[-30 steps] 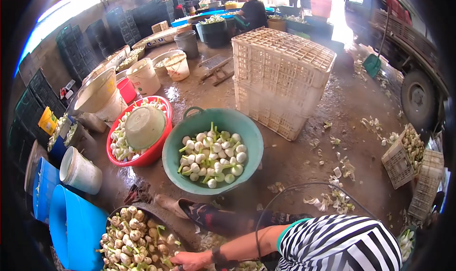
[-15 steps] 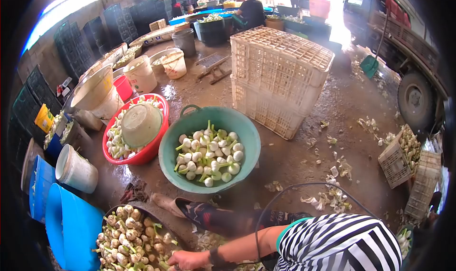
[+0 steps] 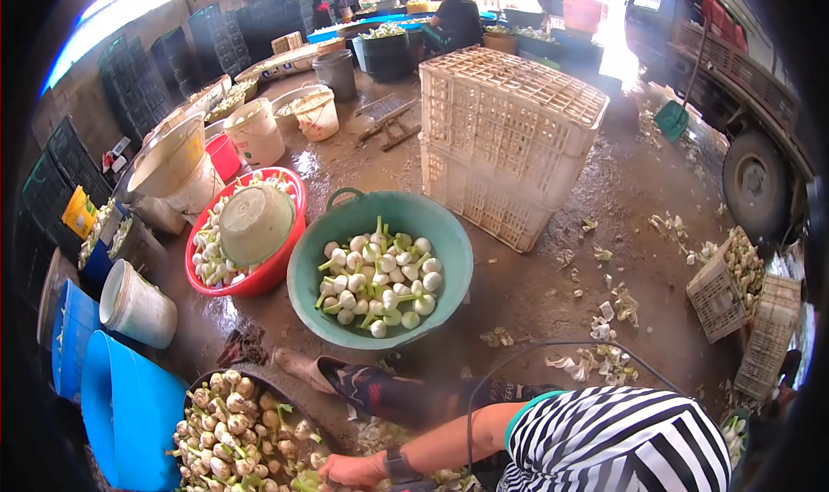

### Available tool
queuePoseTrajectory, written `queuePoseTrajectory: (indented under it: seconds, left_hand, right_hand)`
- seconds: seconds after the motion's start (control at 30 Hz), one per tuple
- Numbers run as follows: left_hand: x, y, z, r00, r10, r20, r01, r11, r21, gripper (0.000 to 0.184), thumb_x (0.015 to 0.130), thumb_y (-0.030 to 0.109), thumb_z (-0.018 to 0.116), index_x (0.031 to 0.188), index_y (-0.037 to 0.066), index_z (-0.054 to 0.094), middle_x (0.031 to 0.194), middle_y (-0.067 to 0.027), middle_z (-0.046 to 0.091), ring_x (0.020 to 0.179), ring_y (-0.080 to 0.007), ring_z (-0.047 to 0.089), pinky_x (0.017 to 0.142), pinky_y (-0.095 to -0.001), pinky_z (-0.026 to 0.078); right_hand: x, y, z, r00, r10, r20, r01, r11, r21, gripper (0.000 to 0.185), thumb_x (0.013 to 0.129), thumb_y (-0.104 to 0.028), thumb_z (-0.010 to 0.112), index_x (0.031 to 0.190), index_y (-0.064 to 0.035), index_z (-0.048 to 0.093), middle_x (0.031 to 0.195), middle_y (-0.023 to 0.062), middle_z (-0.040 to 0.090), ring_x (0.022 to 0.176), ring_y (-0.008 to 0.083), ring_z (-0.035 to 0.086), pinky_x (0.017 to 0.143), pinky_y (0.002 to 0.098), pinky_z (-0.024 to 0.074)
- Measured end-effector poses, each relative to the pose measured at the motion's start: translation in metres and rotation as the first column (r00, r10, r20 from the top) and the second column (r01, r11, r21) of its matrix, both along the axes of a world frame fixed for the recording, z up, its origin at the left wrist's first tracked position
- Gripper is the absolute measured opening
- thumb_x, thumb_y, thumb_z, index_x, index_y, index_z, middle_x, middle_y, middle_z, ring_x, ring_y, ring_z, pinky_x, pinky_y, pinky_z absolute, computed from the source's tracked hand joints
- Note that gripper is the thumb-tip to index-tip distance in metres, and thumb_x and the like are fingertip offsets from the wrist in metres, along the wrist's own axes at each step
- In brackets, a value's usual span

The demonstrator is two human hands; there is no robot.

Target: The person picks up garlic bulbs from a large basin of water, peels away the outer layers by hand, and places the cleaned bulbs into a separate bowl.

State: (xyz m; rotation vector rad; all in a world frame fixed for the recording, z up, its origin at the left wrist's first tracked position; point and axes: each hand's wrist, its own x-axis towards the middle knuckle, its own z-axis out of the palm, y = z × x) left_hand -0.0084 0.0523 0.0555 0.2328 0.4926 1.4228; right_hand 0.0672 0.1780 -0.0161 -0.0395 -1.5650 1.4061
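Note:
My right hand (image 3: 350,470) is at the bottom edge, its arm reaching in from a striped sleeve (image 3: 617,436), with a dark band at the wrist. Its fingers are curled and partly cut off by the frame, so what they hold is unclear. Beside the fingertips lie pale green garlic stalks (image 3: 306,481). Left of the hand, a wide dark basin (image 3: 324,436) is heaped with soil-stained garlic bulbs (image 3: 226,427). My left hand is out of view. Beyond my outstretched leg (image 3: 406,397) stands a green basin (image 3: 445,298) with clean white garlic bulbs (image 3: 380,276).
A red basin (image 3: 298,220) of garlic carries an upturned tub (image 3: 256,224). Stacked plastic crates (image 3: 509,138) stand ahead. Blue tubs (image 3: 129,414) and white buckets (image 3: 138,304) line the left. Peelings (image 3: 600,362) litter the wet floor. A truck (image 3: 734,86) and a seated person (image 3: 456,22) are farther back.
My right hand has shifted slightly to the right along the basin's edge, with pale green stalks now showing by its fingertips. A distant standing person near the back has changed posture.

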Motion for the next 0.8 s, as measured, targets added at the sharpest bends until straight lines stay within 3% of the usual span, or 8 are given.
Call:
queuePoseTrajectory:
  seconds: [0.03,0.27,0.37,0.47,0.53,0.6,0.67,0.8]
  left_hand:
    - [0.009,0.01,-0.012,0.911,0.321,-0.258,-0.389,0.879,-0.278,0.064,0.09,0.057,0.034,0.116,0.001,0.051,0.108,-0.0179,0.058,0.086,-0.029,0.058,0.071,-0.0407,0.048]
    - [0.052,0.012,0.046,0.557,0.14,-0.818,-0.372,0.923,-0.096,0.063,0.091,0.049,0.041,0.133,0.003,0.037,0.126,-0.0158,0.049,0.109,-0.0323,0.052,0.091,-0.0435,0.046]
    - [-0.006,0.003,-0.027,0.908,0.207,-0.365,-0.33,0.889,-0.317,0.048,0.089,0.046,0.043,0.11,0.005,0.055,0.099,-0.0046,0.06,0.091,-0.0178,0.059,0.072,-0.032,0.049]
    - [0.001,0.003,-0.013,0.765,0.431,-0.479,-0.584,0.777,-0.234,0.034,0.089,0.032,0.047,0.114,0.01,0.052,0.096,-0.0073,0.059,0.083,-0.0185,0.059,0.062,-0.0315,0.05]
    - [-0.001,-0.015,-0.003,0.879,0.422,-0.223,-0.433,0.901,-0.001,0.039,0.089,0.038,0.046,0.108,0.006,0.056,0.09,-0.0118,0.061,0.065,-0.0213,0.055,0.046,-0.0303,0.04]
    - [0.005,-0.023,0.013,0.873,0.419,-0.252,-0.403,0.908,0.113,0.05,0.091,0.047,0.041,0.109,0.003,0.056,0.085,-0.016,0.061,0.061,-0.0247,0.053,0.046,-0.0308,0.039]
    - [0.001,-0.027,0.011,0.846,0.429,-0.317,-0.435,0.899,0.057,0.054,0.093,0.048,0.037,0.111,-0.001,0.055,0.092,-0.0171,0.062,0.069,-0.0245,0.059,0.054,-0.0325,0.046]
    - [-0.005,-0.021,0.012,0.717,0.491,-0.495,-0.58,0.814,-0.033,0.048,0.094,0.04,0.044,0.111,-0.003,0.056,0.107,-0.014,0.06,0.096,-0.0219,0.059,0.079,-0.0349,0.049]
  right_hand:
    - [0.021,-0.009,0.04,0.972,0.203,-0.115,-0.232,0.803,-0.548,0.031,0.083,-0.015,0.051,0.06,-0.0061,0.033,0.058,0.0034,0.028,0.053,0.0161,0.024,0.054,0.0369,0.0287]
    - [0.014,-0.025,0.039,0.87,0.116,0.48,0.1,0.911,-0.401,0.029,0.08,-0.025,0.054,0.072,0.0035,0.056,0.068,0.0174,0.057,0.062,0.0268,0.056,0.057,0.0372,0.0455]
    - [0.02,-0.038,0.06,0.812,0.353,0.465,0.004,0.793,-0.609,0.013,0.067,-0.007,0.054,0.075,0.0014,0.06,0.066,0.0075,0.061,0.065,0.0145,0.054,0.057,0.0365,0.0458]
    - [0.008,-0.012,0.024,0.562,-0.475,0.677,0.103,0.853,0.512,0.019,0.058,-0.006,0.058,0.076,-0.0035,0.065,0.069,0.0184,0.059,0.065,0.0323,0.057,0.063,0.0408,0.0484]
    - [0.021,0.022,0.03,0.775,0.198,0.6,0.456,0.481,-0.749,0.015,0.075,-0.005,0.052,0.084,-0.0013,0.063,0.072,0.006,0.061,0.056,0.0179,0.057,0.051,0.0381,0.0474]
    - [0.029,0.028,0.022,0.853,0.118,0.508,0.286,0.708,-0.645,0.021,0.077,-0.003,0.046,0.088,-0.0051,0.064,0.072,0.0034,0.062,0.063,0.0159,0.059,0.055,0.0336,0.049]
    - [0.035,0.009,0.011,0.245,0.0,0.969,-0.129,0.991,0.032,0.031,0.081,-0.019,0.062,0.107,-0.0032,0.061,0.085,0.0095,0.068,0.079,0.0208,0.064,0.069,0.0337,0.05]
    - [0.051,-0.008,0.067,0.362,0.144,0.921,-0.257,0.965,-0.05,0.036,0.081,-0.026,0.064,0.107,-0.0013,0.059,0.091,0.0151,0.064,0.092,0.023,0.061,0.075,0.0328,0.0468]
